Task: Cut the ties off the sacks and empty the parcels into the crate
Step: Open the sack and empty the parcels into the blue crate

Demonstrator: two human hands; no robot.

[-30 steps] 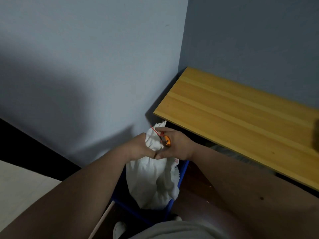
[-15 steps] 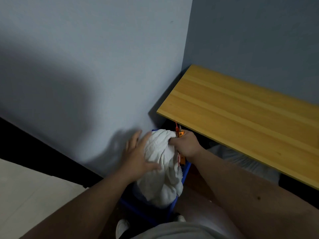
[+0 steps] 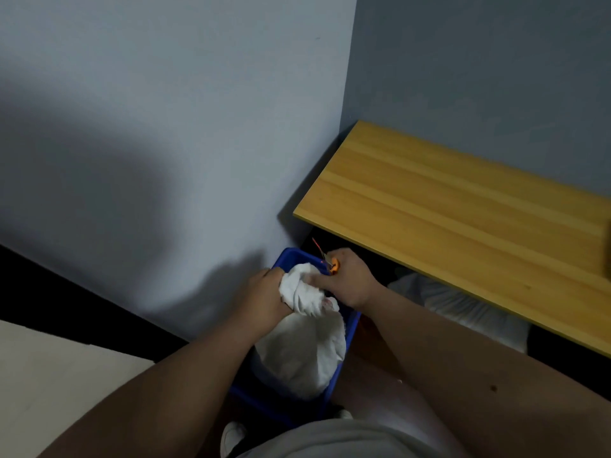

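Over the blue crate (image 3: 351,328), beside the wall corner — white sack (image 3: 307,345) standing inside, gathered neck up. Left hand (image 3: 264,299) clenched around the neck's left side; right hand (image 3: 347,280) pinching its right side and gripping an orange-handled cutter (image 3: 333,266). Under the wooden shelf (image 3: 463,209) — another pale sack (image 3: 463,309).

sack (image 3: 302,355) hides crate (image 3: 350,328) interior | cutter (image 3: 333,265) blurred

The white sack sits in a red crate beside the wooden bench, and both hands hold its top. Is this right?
Not quite: the crate is blue, as the head view shows. The white sack does sit in it beside the wooden bench, with left hand and right hand holding its top.
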